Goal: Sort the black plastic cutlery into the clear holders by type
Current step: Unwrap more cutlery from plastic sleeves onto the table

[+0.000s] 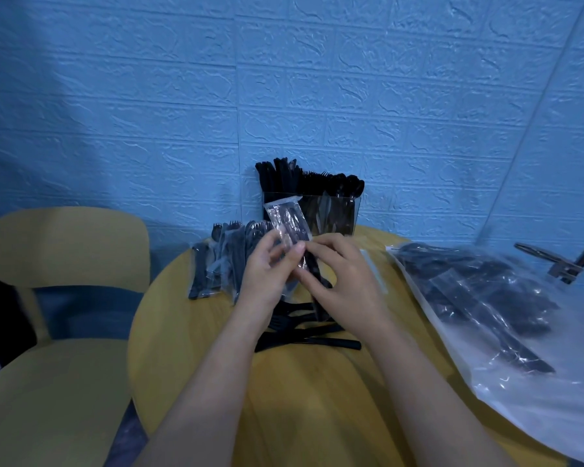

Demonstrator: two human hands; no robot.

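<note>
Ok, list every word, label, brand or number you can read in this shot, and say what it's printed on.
None: no readable text anywhere in this view.
Clear wrapper held in both hands: no print visible, only glare.
Large plastic bag of cutlery on the right: no label visible.
Wrapped packets on the left of the table: blurred, no text visible.
Clear holder by the wall: no markings visible.

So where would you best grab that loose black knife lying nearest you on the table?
Probably by the handle end of the knife, coming from above on the right. It lies flat and crosswise, and that end juts clear of the forearms and the other loose cutlery.
</note>
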